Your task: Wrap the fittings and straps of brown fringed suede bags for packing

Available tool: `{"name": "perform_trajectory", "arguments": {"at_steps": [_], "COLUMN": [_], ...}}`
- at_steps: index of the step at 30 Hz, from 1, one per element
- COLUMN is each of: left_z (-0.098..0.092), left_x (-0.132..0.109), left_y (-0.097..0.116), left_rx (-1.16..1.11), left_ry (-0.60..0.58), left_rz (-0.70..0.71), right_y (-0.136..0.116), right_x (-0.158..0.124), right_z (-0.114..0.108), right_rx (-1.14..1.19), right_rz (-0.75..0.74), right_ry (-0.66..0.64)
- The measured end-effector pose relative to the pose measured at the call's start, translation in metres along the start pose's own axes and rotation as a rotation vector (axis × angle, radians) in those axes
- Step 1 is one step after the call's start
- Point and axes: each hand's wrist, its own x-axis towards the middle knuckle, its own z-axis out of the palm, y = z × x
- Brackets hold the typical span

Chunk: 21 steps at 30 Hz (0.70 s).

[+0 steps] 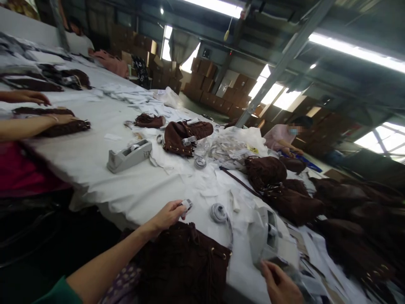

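Observation:
My left hand (169, 214) is closed in a pinch on a small grey-white piece (187, 205), held just above a dark brown suede bag (186, 261) at the near edge of the white-covered table (95, 156). My right hand (278, 285) sits low at the right with curled fingers on grey-white material (272, 253) beside a grey tape dispenser (268, 230). A grey roll of tape (218, 212) lies between the two hands.
A second tape dispenser (129, 155) stands mid-table, with more brown bags (185, 136), a heap of bags (294, 190) at right and scattered paper scraps. Another person's arms (28, 124) rest on a bag at left. A seated person (284, 137) and stacked cartons (218, 88) are behind.

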Motion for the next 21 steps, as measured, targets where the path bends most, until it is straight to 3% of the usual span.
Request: {"name": "perform_trajectory", "arguments": {"at_steps": [5,9,13,21], "left_z": [0.005,0.008,0.011,0.014], "left_x": [-0.002,-0.01,-0.015,-0.014], "left_y": [0.004,0.009,0.012,0.012], "left_rx": [0.199,0.298,0.362,0.47], "left_ry": [-0.006,0.041,0.086,0.09], "left_rz": [0.134,0.208,0.26,0.274], "right_y": [-0.131,-0.192,-0.206,-0.2], "right_x": [-0.022,-0.024,-0.015,-0.007], "right_z": [0.045,0.071,0.084,0.1], "right_rx": [0.405,0.508,0.507,0.43], "right_rz": [-0.365,-0.487,-0.496,-0.407], "right_ry": [-0.389,-0.527,-0.566,-0.517]}}
